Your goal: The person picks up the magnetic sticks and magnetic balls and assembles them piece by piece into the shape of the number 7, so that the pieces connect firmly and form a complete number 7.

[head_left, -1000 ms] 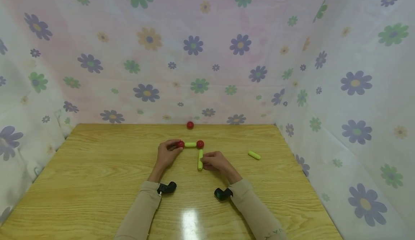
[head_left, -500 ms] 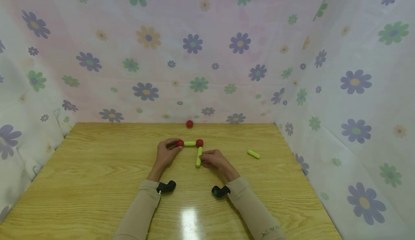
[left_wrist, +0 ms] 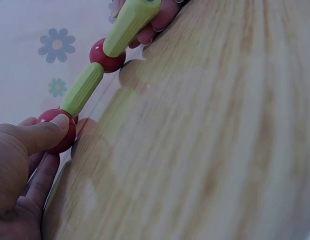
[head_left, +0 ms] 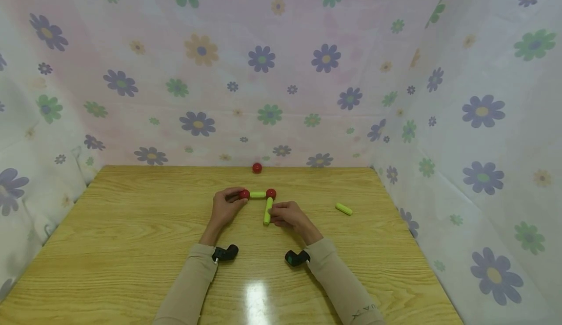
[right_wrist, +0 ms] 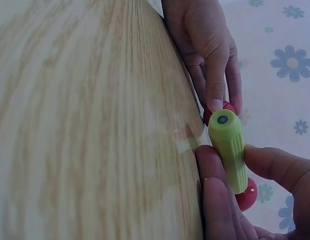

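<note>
My left hand point(head_left: 226, 211) pinches a red ball point(head_left: 244, 194) between thumb and fingers. A short yellow-green ribbed rod point(left_wrist: 83, 90) runs from that ball to a second red ball point(head_left: 271, 194) on its right. My right hand point(head_left: 293, 216) grips another yellow-green rod point(head_left: 268, 212), thumb on one side and fingers on the other. This rod points toward me, slightly slanted, its far end at the second ball. A dark round disc point(right_wrist: 223, 119) shows in its near end in the right wrist view. Together the pieces form a corner close over the wooden table point(head_left: 167, 227).
A loose red ball point(head_left: 257, 168) rests at the table's back edge, near the flowered curtain point(head_left: 219, 105). Right of my right hand lies another yellow-green rod point(head_left: 344, 209). Black wrist cameras stick out from both sleeves, such as the left camera point(head_left: 226, 253).
My right hand has shifted slightly left and away from me, bringing its rod up to the second ball. The rod's near end has swung left. My left hand has stayed almost still.
</note>
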Tool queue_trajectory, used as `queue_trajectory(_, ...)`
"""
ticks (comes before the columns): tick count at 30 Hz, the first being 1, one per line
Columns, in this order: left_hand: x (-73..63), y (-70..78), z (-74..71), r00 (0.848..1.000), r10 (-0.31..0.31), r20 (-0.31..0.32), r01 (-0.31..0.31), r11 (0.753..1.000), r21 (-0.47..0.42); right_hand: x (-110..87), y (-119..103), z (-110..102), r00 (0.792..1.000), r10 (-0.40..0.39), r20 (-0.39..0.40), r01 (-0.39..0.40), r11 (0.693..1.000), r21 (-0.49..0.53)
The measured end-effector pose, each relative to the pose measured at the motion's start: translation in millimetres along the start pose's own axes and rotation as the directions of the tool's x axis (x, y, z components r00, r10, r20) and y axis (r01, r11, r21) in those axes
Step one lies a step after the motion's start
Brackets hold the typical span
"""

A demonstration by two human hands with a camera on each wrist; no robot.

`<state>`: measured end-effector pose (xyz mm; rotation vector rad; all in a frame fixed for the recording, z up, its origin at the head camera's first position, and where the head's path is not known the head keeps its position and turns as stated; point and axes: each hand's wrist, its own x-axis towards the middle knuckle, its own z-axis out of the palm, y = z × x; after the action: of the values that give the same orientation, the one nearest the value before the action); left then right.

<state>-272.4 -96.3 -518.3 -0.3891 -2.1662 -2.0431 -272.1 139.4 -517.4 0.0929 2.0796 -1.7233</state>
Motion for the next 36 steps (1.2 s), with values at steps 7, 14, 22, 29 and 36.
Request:
queue_trajectory(7, 1.2, 1.1, 1.6, 1.0, -0.02, 0.003, 0.02, 1.0, 0.004, -1.8, -0.5, -1.2, 1.0, -0.02, 0.009, 0.02, 1.0, 0.004)
queue_trajectory(14, 1.3, 1.0, 2.2, 1.0, -0.028, 0.001, 0.028, 1.0, 0.0, -3.9, 1.2, -0.8, 1.0, -0.026, -0.008, 0.026, 1.0, 0.001)
queue_trajectory(22, 0.8, -1.5, 2.8, 1.0, -0.018, -0.009, 0.018, 1.0, 0.01, -5.4, 4.4, -0.4, 0.999, -0.03, -0.016, 0.03, 1.0, 0.005)
queue_trajectory(29, 6.5, -31.0, 3.2, 0.999, 0.001, -0.054, 0.001, 1.0, 0.024, -7.7, 7.8, -0.4, 0.999, -0.039, 0.004, 0.039, 0.999, 0.022)
queue_trajectory(36, 9.7, -38.1, 1.5, 0.998, -0.021, -0.051, 0.022, 0.999, 0.025, -12.4, 10.7, -2.7, 0.998, -0.056, -0.002, 0.056, 0.998, 0.03)
